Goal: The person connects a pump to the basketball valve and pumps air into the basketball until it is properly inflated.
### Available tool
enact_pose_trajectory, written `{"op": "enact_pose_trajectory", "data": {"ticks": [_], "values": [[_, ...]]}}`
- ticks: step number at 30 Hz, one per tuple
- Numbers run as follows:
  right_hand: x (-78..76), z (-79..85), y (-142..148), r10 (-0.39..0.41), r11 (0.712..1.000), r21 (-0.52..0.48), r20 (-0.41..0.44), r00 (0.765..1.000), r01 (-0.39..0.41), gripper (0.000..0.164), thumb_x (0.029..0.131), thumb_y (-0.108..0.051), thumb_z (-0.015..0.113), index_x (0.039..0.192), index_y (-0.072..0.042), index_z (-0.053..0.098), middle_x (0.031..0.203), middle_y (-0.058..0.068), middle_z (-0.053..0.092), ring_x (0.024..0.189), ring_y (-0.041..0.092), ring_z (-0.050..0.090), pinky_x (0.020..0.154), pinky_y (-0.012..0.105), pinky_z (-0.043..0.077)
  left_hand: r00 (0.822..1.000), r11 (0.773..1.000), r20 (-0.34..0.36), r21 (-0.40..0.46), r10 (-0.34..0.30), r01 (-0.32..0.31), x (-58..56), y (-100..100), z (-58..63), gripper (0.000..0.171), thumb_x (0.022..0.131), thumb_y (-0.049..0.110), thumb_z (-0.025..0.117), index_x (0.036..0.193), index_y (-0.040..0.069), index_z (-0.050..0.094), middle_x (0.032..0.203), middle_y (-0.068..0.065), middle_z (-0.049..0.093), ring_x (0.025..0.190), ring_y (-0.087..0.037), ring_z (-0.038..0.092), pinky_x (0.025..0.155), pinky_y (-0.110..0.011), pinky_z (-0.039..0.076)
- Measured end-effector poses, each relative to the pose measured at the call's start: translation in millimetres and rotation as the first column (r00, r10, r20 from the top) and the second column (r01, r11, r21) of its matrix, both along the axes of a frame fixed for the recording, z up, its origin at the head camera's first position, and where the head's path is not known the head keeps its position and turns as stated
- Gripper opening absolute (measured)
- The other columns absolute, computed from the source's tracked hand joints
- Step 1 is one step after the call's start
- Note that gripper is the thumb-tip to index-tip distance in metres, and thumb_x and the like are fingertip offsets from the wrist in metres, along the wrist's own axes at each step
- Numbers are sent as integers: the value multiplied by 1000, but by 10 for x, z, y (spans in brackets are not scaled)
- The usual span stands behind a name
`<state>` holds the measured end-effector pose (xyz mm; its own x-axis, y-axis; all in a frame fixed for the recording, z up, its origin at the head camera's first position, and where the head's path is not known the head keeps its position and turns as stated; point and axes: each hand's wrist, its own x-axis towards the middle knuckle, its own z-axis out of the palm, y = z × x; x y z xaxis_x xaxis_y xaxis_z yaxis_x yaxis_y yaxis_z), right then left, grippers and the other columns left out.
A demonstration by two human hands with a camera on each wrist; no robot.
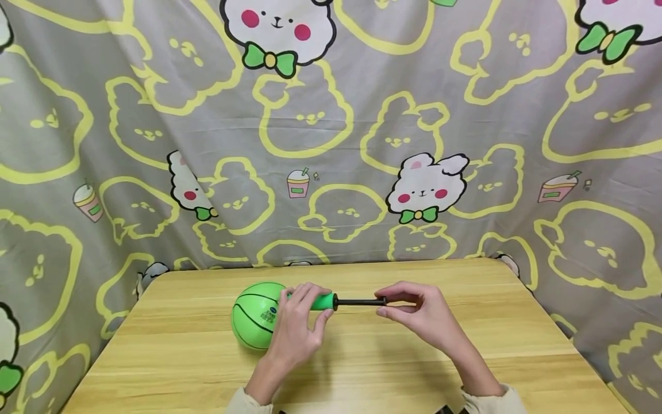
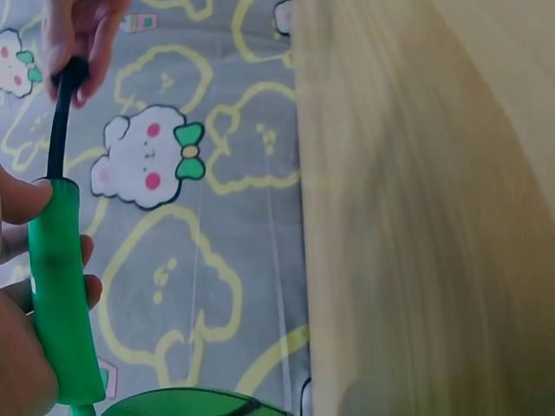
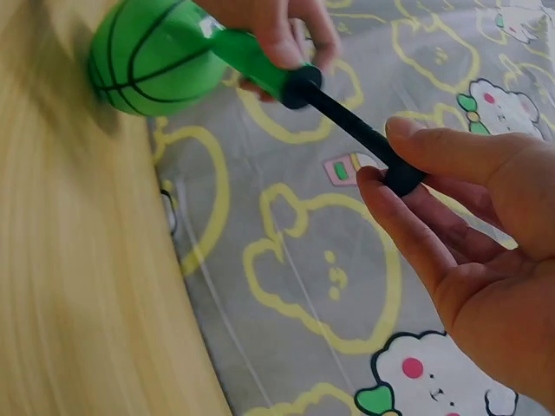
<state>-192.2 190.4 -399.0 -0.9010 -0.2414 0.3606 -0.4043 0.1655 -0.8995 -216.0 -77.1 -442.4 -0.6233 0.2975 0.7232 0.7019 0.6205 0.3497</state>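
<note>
A green ball with black basketball lines sits on the left part of the table. My left hand grips the green barrel of a small hand pump beside it. The pump's left end meets the ball in the right wrist view. Out of the barrel's other end runs a black rod, drawn well out. At the rod's far end, my right hand pinches the black end piece between thumb and fingers. The pump lies roughly level across the head view.
The wooden table spreads under both hands. Behind it hangs a grey curtain printed with yellow outlines and white cartoon animals, and it also drapes along both sides.
</note>
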Motion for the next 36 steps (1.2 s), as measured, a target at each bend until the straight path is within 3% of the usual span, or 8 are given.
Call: {"op": "enact_pose_trajectory", "data": {"ticks": [9, 15, 29, 36], "values": [[-2, -2, 155, 25, 999, -23, -29, 999, -26, 25, 83, 2, 81, 108, 3, 74, 110, 21, 73, 97, 28, 75, 78, 39, 59, 1000, 1000, 22, 16, 6, -6, -12, -92, 39, 26, 87, 19, 74, 112, 14, 69, 109, 2, 69, 107, -19, 64, 97, -50, 36], [4, 7, 168, -1, 1000, -24, -43, 999, 0, 25, 82, 1, 82, 107, -1, 77, 108, 16, 75, 98, 20, 74, 78, 39, 59, 1000, 1000, 10, 8, 3, -3, -7, -68, 35, 25, 88, 19, 73, 112, 15, 69, 108, 3, 69, 105, -19, 64, 96, -49, 38], [-6, -72, -55, -50, 997, -52, -16, 999, 50, 28, 81, -2, 84, 108, -4, 78, 105, 11, 77, 95, 20, 75, 78, 37, 60, 1000, 999, -3, 42, 3, -2, 43, 30, 13, 28, 82, 14, 76, 110, 12, 71, 104, 2, 70, 101, -19, 65, 92, -50, 38], [7, -114, -182, -53, 996, -68, -26, 998, 51, 27, 79, 1, 84, 105, -2, 78, 103, 15, 77, 94, 20, 75, 76, 36, 60, 1000, 1000, 2, 29, -3, 3, 78, 95, -1, 27, 83, 14, 74, 110, 15, 70, 105, 4, 69, 100, -16, 64, 92, -49, 37]]}}
